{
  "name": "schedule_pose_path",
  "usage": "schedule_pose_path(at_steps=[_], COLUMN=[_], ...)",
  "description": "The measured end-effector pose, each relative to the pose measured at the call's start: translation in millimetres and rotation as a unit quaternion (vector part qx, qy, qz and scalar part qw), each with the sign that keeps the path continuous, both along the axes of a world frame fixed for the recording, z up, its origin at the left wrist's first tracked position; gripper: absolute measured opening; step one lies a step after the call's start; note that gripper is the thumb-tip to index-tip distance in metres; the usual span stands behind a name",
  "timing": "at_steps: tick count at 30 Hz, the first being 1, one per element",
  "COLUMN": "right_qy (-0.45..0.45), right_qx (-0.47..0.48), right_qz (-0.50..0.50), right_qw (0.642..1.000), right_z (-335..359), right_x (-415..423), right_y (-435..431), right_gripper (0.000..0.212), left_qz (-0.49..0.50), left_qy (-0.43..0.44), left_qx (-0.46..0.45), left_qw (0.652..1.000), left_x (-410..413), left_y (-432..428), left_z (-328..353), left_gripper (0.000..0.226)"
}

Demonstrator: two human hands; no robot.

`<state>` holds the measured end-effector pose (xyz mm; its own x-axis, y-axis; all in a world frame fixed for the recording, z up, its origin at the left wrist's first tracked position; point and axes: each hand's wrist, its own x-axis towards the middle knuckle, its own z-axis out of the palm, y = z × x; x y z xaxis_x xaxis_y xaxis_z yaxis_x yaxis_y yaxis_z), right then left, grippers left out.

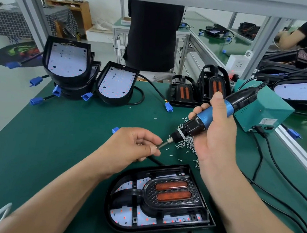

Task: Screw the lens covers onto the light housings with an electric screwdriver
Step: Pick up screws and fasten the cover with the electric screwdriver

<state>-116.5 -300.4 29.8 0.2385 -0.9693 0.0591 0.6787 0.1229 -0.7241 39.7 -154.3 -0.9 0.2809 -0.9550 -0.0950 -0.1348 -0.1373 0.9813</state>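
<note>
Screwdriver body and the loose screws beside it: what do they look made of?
Screwdriver: blue barrel with satin sheen, probably anodised metal or plastic; black front section looks matte plastic. Screws: bright silvery glints, likely plated steel.

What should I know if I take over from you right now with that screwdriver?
Right hand grips the electric screwdriver, raised above the table.
Left hand pinches the bit tip, perhaps seating a screw.
Loose screws lie beneath the tool.
A lens cover sits in the near light housing; driven screws cannot be made out.
Left: screw it down, then cover the open housings at back left.
</note>
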Motion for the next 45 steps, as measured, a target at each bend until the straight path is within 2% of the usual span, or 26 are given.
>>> schedule_pose_path(at_steps=[4, 10, 14, 22, 37, 45], right_qy=[0.000, -0.040, -0.057, -0.057, -0.060, -0.073], right_qx=[-0.011, 0.026, 0.037, 0.036, 0.016, -0.038], right_qz=[-0.023, -0.036, -0.037, -0.018, -0.008, 0.040], right_qw=[1.000, 0.998, 0.997, 0.998, 0.998, 0.996], right_z=[0.5, 4.0, 4.6, 3.7, 1.7, 4.4], right_x=[0.6, -4.6, -7.1, -7.0, -7.3, -8.3], right_y=[7.5, 6.8, 4.7, 3.6, 2.6, 3.9], right_gripper=[0.029, 0.035, 0.033, 0.028, 0.027, 0.019], left_qz=[0.006, 0.017, 0.026, 0.003, 0.013, -0.007], left_qy=[-0.010, 0.080, 0.105, 0.084, 0.075, 0.089], left_qx=[0.001, 0.003, -0.002, 0.002, 0.007, 0.008], left_qw=[1.000, 0.997, 0.994, 0.996, 0.997, 0.996], left_x=[-0.6, -0.1, -0.4, -2.5, -5.2, -4.5], left_y=[-0.5, -2.5, -3.2, -1.9, -1.3, 0.2], left_z=[-0.7, -1.7, -4.1, -2.1, -0.4, 1.3], left_gripper=[0.018, 0.016, 0.013, 0.020, 0.015, 0.018])
